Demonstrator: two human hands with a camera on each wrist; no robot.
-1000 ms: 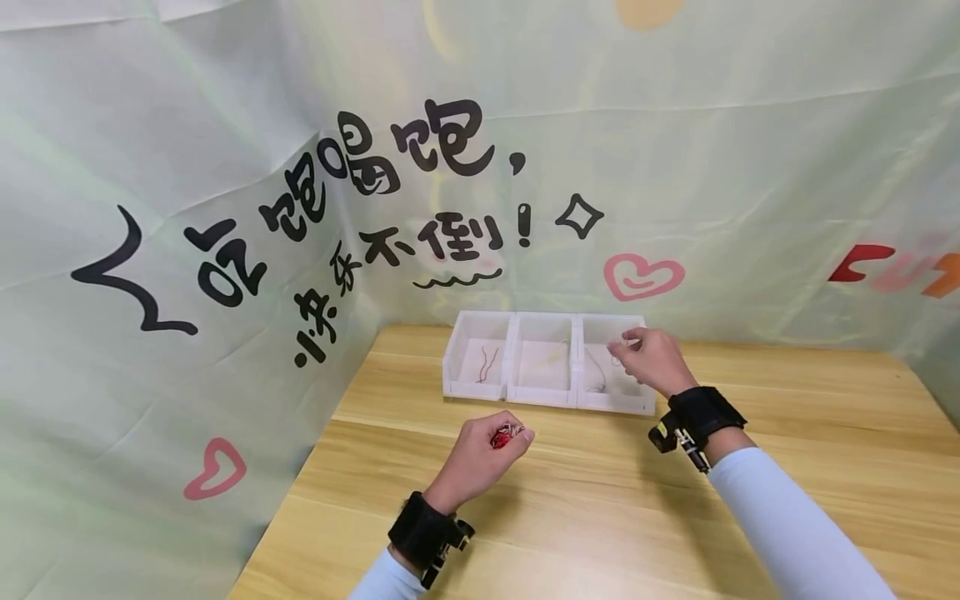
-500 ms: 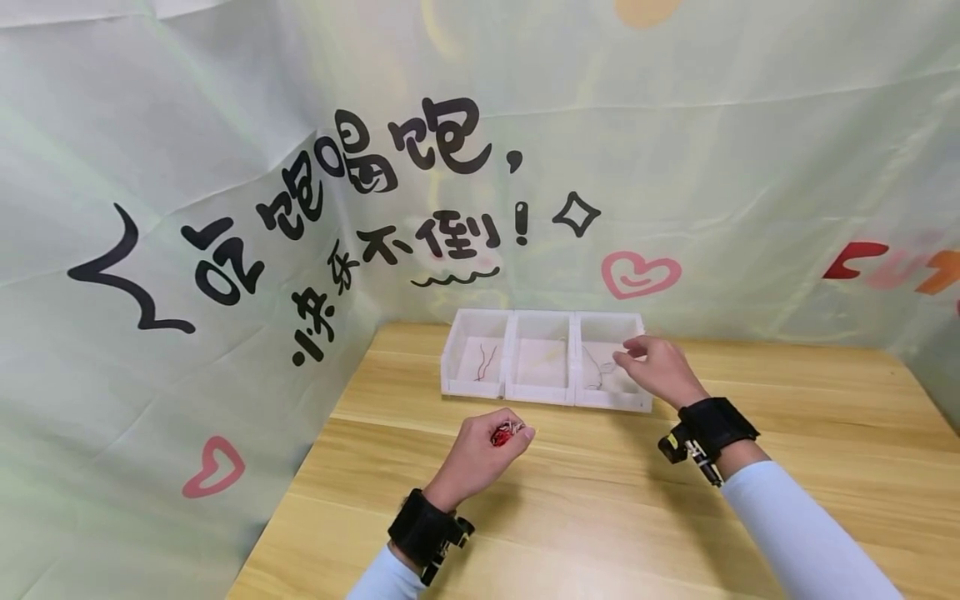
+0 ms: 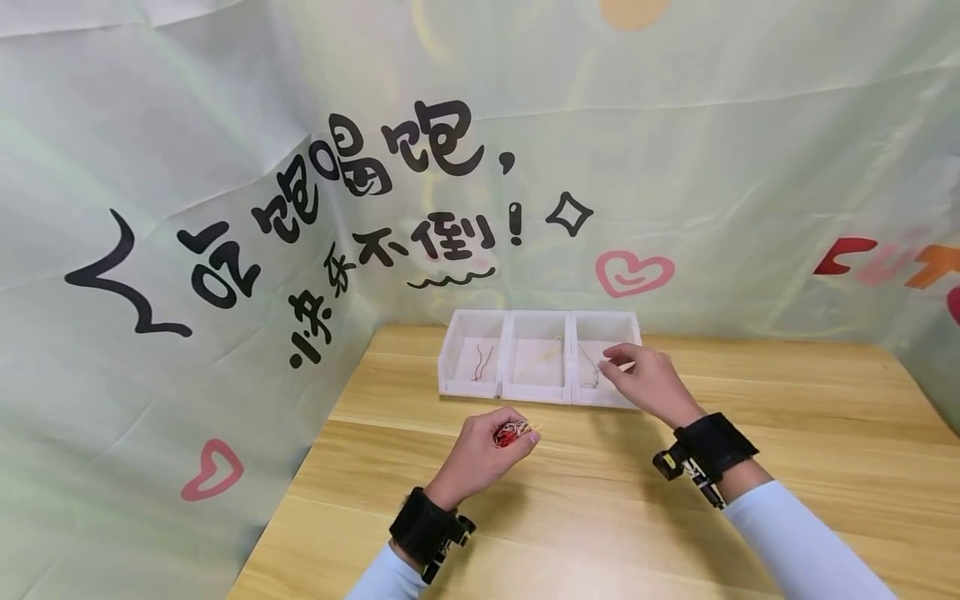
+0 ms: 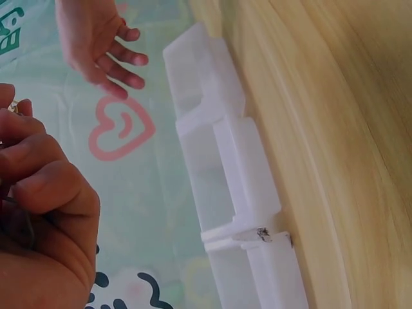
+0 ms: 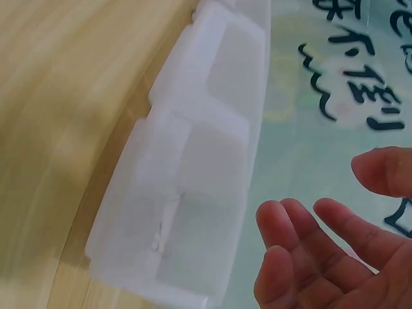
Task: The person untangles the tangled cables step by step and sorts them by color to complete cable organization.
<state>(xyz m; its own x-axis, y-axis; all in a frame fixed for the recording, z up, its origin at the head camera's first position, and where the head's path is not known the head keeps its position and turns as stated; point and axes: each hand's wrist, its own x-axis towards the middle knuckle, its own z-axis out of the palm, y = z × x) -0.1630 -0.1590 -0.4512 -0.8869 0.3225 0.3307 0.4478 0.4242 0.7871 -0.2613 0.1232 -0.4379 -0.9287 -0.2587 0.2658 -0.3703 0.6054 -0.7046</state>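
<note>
My left hand grips a small tangle of red, white and yellowish strands, low over the table in front of the bins; whether they are thread or wire I cannot tell. Over the right-hand white bin hovers my right hand. In the right wrist view its fingers are loosely bent, thumb apart, with nothing between them. A thin dark strand lies in that bin. Two red strands lie in the left bin, and a faint yellowish strand in the middle bin.
The three bins stand joined in a row on the wooden table, near its back edge. Behind and to the left hangs a pale printed cloth. Each wrist wears a black strap with a camera.
My right fingers have parted above the right bin, and a thin strand now lies below them. The right hand has then shifted slightly. My left hand keeps its grip with little movement.
</note>
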